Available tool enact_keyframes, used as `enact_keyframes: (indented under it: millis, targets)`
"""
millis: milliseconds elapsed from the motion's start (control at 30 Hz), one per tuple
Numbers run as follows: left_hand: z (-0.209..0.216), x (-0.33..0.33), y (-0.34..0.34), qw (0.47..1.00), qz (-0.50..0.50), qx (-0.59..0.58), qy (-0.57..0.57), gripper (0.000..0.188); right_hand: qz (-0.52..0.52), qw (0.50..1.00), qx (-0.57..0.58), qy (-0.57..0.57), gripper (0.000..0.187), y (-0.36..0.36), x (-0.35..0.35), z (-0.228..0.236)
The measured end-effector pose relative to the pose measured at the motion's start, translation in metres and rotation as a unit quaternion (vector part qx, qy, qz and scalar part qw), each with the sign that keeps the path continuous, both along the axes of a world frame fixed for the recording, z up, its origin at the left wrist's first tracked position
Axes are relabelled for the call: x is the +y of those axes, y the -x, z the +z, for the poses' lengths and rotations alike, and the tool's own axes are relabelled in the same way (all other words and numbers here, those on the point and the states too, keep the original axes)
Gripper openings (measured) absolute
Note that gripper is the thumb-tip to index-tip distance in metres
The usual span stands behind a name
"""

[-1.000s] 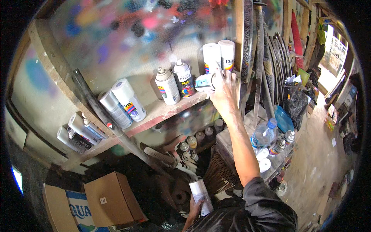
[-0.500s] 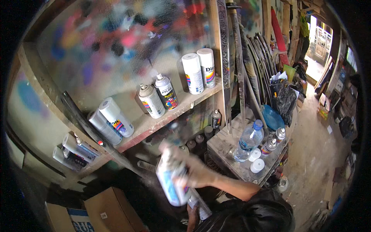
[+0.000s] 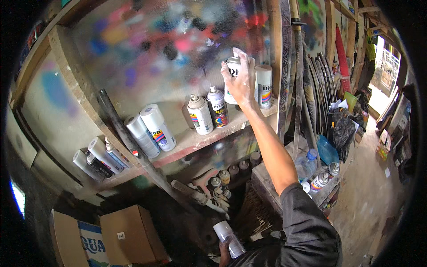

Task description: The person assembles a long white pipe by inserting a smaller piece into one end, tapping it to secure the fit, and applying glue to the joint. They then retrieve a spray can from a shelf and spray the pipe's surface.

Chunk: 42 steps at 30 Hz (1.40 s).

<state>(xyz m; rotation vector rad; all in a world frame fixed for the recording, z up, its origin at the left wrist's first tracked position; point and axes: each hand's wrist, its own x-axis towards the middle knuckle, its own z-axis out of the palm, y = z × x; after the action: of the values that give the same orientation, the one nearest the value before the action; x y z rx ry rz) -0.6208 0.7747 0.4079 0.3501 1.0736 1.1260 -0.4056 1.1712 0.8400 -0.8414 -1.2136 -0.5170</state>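
My right hand (image 3: 242,80) reaches up to the shelf, its whitish, powdery fingers wrapped round the top of a white spray can (image 3: 232,69). That can stands on or just above the shelf board; its base is partly hidden by my wrist. Right beside it is a capped white spray can (image 3: 264,91). To its left are two uncapped spray cans, one white (image 3: 200,116) and one dark-labelled (image 3: 218,109). Low in the picture, my left hand (image 3: 224,252) grips another spray can (image 3: 230,240) with a pale top, tilted; most of that hand is in shadow.
The wooden shelf (image 3: 187,147) carries more cans at its left. A dark pole (image 3: 129,138) slants across it. Below stand an open cardboard box (image 3: 131,233) and several dusty cans (image 3: 224,177). On a side table (image 3: 267,182) are a water bottle (image 3: 307,165) and spray cans.
My right hand has moved up from beside my left hand to the shelf, carrying the spray can. My left hand keeps its can low down. The view has shifted slightly.
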Motion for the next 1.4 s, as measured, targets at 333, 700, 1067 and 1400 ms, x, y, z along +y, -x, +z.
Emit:
enact_keyframes:
  millis: [333,700,1067,1400]
  targets:
    - [0.005,-0.002,-0.002,1.000,0.016,-0.011,0.013,0.046,-0.047,0.998,-0.023,0.044,0.046,0.001,0.010,0.000]
    - [0.023,0.008,-0.007,0.999,0.004,-0.051,0.006,0.069,-0.088,0.988,-0.053,0.111,0.049,0.008,0.005,-0.074]
    - [0.032,0.045,-0.020,0.999,0.037,-0.023,-0.023,0.070,-0.038,0.991,-0.074,0.102,0.061,-0.005,-0.016,-0.125]
    - [0.028,0.058,-0.027,0.979,0.003,0.126,-0.162,0.065,-0.021,0.976,0.120,0.183,0.054,0.019,-0.068,-0.191]
